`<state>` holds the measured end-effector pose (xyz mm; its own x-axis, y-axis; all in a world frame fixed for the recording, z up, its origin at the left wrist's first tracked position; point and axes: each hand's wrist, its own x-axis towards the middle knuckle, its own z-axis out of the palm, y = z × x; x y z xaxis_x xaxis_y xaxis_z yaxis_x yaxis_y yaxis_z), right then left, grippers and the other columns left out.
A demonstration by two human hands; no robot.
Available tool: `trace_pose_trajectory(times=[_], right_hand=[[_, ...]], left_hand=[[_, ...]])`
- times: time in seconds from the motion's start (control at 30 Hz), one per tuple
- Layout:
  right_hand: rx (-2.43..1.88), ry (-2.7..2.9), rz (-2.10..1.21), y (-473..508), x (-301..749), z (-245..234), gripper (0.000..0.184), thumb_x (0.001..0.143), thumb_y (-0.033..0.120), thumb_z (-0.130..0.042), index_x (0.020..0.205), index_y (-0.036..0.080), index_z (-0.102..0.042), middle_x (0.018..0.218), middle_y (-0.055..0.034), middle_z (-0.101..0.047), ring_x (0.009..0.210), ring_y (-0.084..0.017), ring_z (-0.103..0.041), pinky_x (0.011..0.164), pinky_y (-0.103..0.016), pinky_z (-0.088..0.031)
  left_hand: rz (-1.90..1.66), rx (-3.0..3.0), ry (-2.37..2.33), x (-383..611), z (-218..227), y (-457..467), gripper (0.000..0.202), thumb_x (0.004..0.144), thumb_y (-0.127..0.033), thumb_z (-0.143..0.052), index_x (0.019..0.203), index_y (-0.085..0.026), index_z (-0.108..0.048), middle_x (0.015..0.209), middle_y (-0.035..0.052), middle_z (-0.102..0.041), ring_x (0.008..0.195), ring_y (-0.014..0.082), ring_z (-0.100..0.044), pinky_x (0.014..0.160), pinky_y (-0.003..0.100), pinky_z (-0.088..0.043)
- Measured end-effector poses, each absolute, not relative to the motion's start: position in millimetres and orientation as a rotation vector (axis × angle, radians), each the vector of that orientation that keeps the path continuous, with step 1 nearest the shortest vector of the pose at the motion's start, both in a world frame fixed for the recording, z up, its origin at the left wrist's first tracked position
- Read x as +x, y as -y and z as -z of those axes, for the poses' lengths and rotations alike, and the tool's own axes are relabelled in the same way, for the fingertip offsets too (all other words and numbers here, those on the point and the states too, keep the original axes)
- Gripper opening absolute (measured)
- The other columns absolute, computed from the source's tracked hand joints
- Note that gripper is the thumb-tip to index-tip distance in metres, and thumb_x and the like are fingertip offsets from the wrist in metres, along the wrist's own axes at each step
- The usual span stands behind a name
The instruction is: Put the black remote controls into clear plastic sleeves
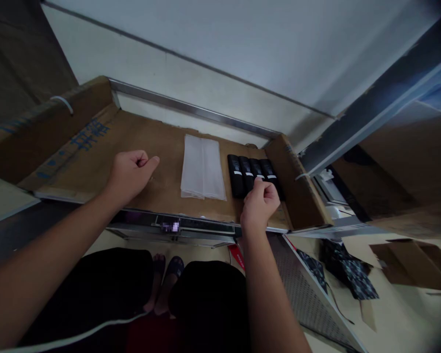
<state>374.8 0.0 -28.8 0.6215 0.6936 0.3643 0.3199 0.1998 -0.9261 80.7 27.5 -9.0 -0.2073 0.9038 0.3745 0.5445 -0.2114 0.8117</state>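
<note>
Fingers (271, 190) of the right hand (257, 205) are curled into a loose fist at the near ends of four black rolls (236, 181), whether touching them I cannot quite tell, and the left hand (129, 175) is likewise clenched over the cardboard (154, 135). Between the hands lie flat, pale plastic sheets (203, 166), just left of the rolls. Around them, the cardboard folds up at both ends, with a pale wall (206, 76) behind.
</note>
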Motion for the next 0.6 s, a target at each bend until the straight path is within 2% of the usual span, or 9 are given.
trace_pose_trajectory(times=[0.1,0.27,0.47,0.6], right_hand=[[-1.428,0.872,-0.240,0.8,373.8,29.2,0.047,0.095,0.060,-0.057,0.068,0.026,-0.037,0.060,0.0078,-0.032,0.055,-0.011,-0.032,0.052,-0.026,-0.029],[-1.452,0.810,-0.157,0.6,370.9,26.6,0.044,0.095,0.056,-0.054,0.068,0.026,-0.037,0.061,0.0077,-0.031,0.058,-0.012,-0.033,0.056,-0.026,-0.032],[-1.410,0.771,-0.185,2.7,367.7,20.0,0.037,0.090,0.045,-0.059,0.064,0.024,-0.042,0.062,0.0077,-0.034,0.060,-0.011,-0.034,0.060,-0.025,-0.033],[-1.469,0.738,-0.163,3.6,364.4,15.7,0.035,0.089,0.044,-0.059,0.064,0.024,-0.044,0.061,0.0074,-0.036,0.061,-0.012,-0.036,0.061,-0.025,-0.034]], left_hand=[[-1.390,1.691,-1.686,80.1,8.2,-28.1,0.049,0.082,-0.035,-0.068,0.054,-0.020,-0.031,0.054,-0.0050,-0.026,0.053,0.0107,-0.027,0.053,0.029,-0.023],[-1.347,1.678,-1.674,79.8,5.2,-24.5,0.049,0.081,-0.037,-0.067,0.054,-0.020,-0.031,0.054,-0.0040,-0.027,0.054,0.0125,-0.028,0.053,0.029,-0.023],[-1.319,1.723,-1.617,80.1,5.4,-25.7,0.048,0.077,-0.042,-0.068,0.054,-0.021,-0.032,0.053,-0.0036,-0.029,0.054,0.0132,-0.029,0.054,0.029,-0.024],[-1.299,1.725,-1.637,79.9,8.5,-29.1,0.045,0.076,-0.042,-0.068,0.052,-0.021,-0.036,0.052,-0.0029,-0.033,0.054,0.0137,-0.032,0.054,0.029,-0.026]])
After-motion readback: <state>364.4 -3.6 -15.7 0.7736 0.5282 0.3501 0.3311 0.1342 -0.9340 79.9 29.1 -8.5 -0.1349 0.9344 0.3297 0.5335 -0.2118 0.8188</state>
